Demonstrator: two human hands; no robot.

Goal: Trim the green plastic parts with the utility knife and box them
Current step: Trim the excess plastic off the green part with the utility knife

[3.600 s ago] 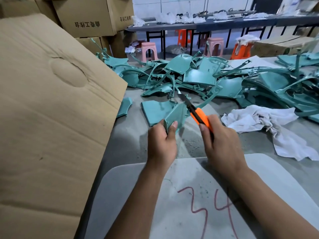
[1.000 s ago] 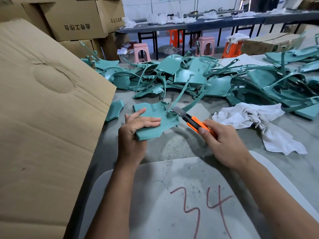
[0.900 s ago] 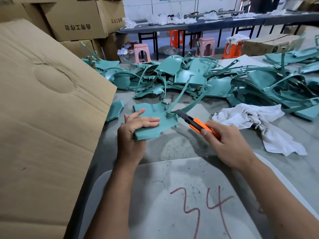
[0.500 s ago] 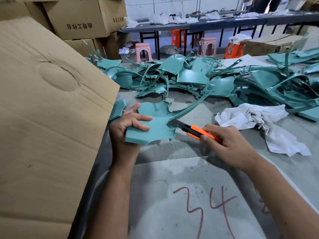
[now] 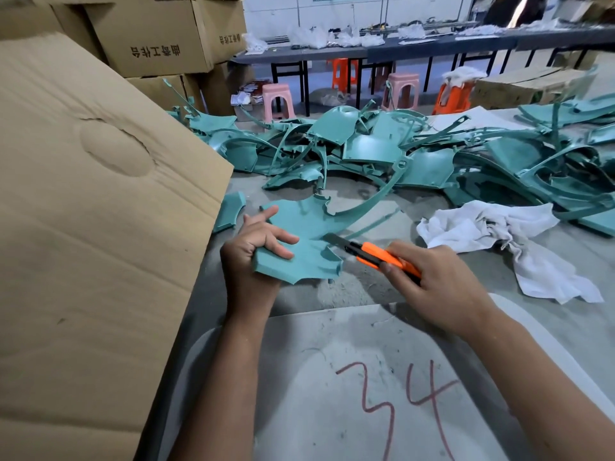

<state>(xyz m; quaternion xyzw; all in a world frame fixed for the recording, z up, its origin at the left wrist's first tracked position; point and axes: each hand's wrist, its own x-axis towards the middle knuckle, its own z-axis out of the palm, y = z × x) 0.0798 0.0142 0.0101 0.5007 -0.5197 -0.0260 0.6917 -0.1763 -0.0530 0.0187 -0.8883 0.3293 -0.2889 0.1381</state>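
My left hand (image 5: 253,257) grips a flat green plastic part (image 5: 301,241) by its near-left edge, thumb on top, and holds it just above the grey table (image 5: 416,201). A long thin runner curves away from the part toward the pile. My right hand (image 5: 436,287) grips an orange utility knife (image 5: 379,256); its blade tip lies against the part's right edge. A large heap of green plastic parts (image 5: 382,151) covers the far side of the table. The cardboard box flap (image 5: 93,227) stands at my left.
A crumpled white rag (image 5: 492,234) lies right of the knife. A small green piece (image 5: 229,211) sits beside the box flap. A grey board marked "34" (image 5: 382,387) lies in front of me. Stacked cartons (image 5: 159,34), stools and a long bench stand behind.
My left hand has turned the green part from upright to flat and drawn it left and closer. The knife has followed, its blade now at the part's right edge.
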